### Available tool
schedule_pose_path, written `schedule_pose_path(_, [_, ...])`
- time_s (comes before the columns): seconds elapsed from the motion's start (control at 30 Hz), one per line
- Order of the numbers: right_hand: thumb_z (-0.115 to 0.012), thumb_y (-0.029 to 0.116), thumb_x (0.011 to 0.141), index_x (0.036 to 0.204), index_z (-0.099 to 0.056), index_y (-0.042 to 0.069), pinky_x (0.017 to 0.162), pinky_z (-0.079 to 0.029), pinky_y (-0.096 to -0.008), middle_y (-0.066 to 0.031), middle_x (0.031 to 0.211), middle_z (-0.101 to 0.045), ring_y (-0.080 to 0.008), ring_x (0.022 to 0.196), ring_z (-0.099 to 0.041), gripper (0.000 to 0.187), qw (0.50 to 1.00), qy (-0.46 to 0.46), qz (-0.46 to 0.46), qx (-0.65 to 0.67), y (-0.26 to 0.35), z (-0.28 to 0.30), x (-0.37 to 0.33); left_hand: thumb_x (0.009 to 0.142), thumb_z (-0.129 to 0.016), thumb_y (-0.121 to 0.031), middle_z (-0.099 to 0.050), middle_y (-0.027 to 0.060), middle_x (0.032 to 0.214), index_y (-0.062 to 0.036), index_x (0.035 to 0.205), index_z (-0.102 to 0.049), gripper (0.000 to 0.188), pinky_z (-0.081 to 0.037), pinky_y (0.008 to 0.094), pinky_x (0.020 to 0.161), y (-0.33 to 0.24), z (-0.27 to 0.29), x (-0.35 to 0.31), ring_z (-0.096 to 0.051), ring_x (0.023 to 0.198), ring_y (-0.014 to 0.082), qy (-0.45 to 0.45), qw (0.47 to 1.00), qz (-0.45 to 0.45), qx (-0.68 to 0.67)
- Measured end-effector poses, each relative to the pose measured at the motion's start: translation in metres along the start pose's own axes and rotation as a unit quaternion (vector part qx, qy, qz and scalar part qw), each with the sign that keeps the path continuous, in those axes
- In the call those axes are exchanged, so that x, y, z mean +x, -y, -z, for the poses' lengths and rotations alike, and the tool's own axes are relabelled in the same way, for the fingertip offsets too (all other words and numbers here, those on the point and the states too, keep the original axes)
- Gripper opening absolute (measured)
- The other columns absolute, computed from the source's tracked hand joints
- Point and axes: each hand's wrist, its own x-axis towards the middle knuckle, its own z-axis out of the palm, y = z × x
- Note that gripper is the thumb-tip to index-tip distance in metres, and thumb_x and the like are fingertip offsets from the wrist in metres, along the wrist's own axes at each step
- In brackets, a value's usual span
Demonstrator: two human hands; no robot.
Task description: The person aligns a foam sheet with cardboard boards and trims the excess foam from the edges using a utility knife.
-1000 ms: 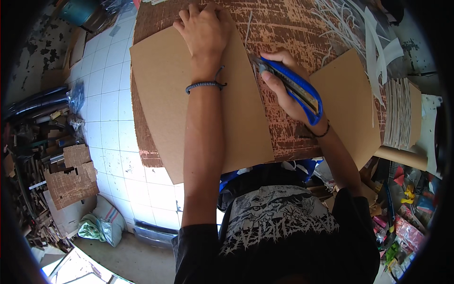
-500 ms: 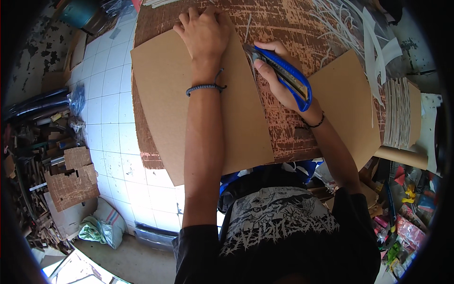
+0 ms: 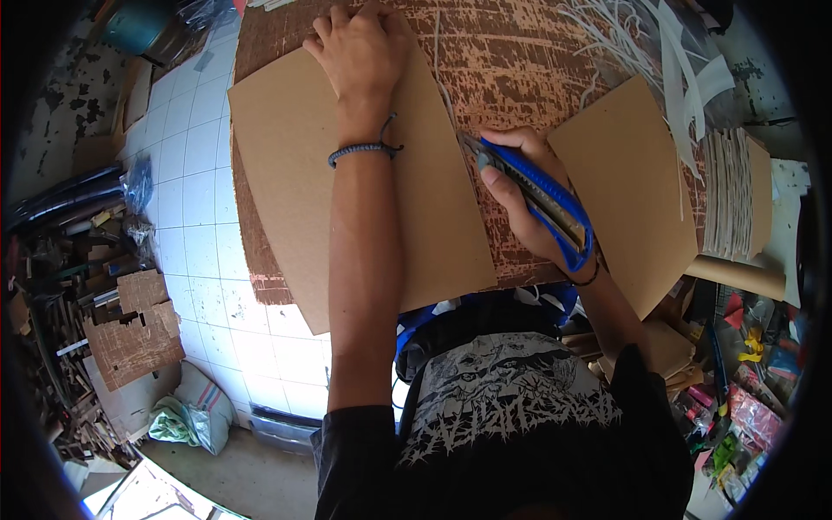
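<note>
A brown cardboard sheet [image 3: 433, 199] lies slanted on the scuffed worktable, its near corner jutting past the table's left side. My left hand [image 3: 362, 56] presses down near its far edge with fingers spread, holding nothing. In my right hand [image 3: 527, 178] is a blue snap-off utility knife [image 3: 546, 204]. Its blade tip points at the sheet's right edge, about halfway along; whether it touches is too fine to tell. A thin pale strip [image 3: 444, 87] runs beside that edge farther up. Under my right wrist lies a second cardboard sheet [image 3: 641, 191].
Pale trimmed strips [image 3: 611, 39] lie tangled at the table's far right. A stack of cardboard pieces [image 3: 728, 195] stands at the right, above a cardboard roll [image 3: 735, 282]. White floor tiles [image 3: 195, 217] and scrap piles [image 3: 65, 321] are on the left.
My right hand has drawn the utility knife toward me along the sheet's right edge. More of the pale strip now shows beyond the blade. The left hand stays pressed on the sheet.
</note>
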Motion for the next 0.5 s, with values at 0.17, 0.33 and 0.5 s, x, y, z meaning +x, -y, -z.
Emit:
schedule_pose_path(0.17, [-0.064,0.016,0.097,0.122,-0.053,0.0,0.059,-0.049,-0.0285,-0.0077,0.071,-0.064,-0.0138,0.06,-0.063,0.032,0.999,-0.002,0.038,-0.021,0.003,0.004,-0.018,0.087,-0.065,-0.023,-0.062,0.0183,0.116,-0.0132,0.103,-0.074,0.021,-0.032,0.0611,0.103,-0.001,0.0,0.003,-0.052,0.115,0.0391,0.034,0.999,0.005,0.001])
schedule_pose_path(0.33, [-0.064,0.016,0.096,0.123,-0.053,0.001,0.062,-0.049,-0.0274,-0.0096,0.077,-0.063,-0.0129,0.065,-0.063,0.033,0.999,0.012,0.012,-0.027,0.004,0.006,-0.038,0.089,-0.065,-0.038,-0.067,0.0125,0.118,-0.0263,0.105,-0.076,0.023,-0.035,0.0596,0.102,0.024,-0.025,0.005,-0.055,0.117,0.0376,0.001,0.998,-0.017,0.055])
schedule_pose_path(0.5, [-0.066,0.019,0.095,0.124,-0.055,0.001,0.064,-0.048,-0.0278,-0.009,0.08,-0.062,-0.0143,0.068,-0.061,0.035,0.999,0.011,0.021,-0.027,0.006,0.009,-0.058,0.089,-0.064,-0.039,-0.067,0.0118,0.118,-0.0283,0.105,-0.076,0.022,-0.035,0.0595,0.102,0.023,-0.028,0.005,-0.056,0.116,0.0377,0.003,0.997,-0.014,0.077])
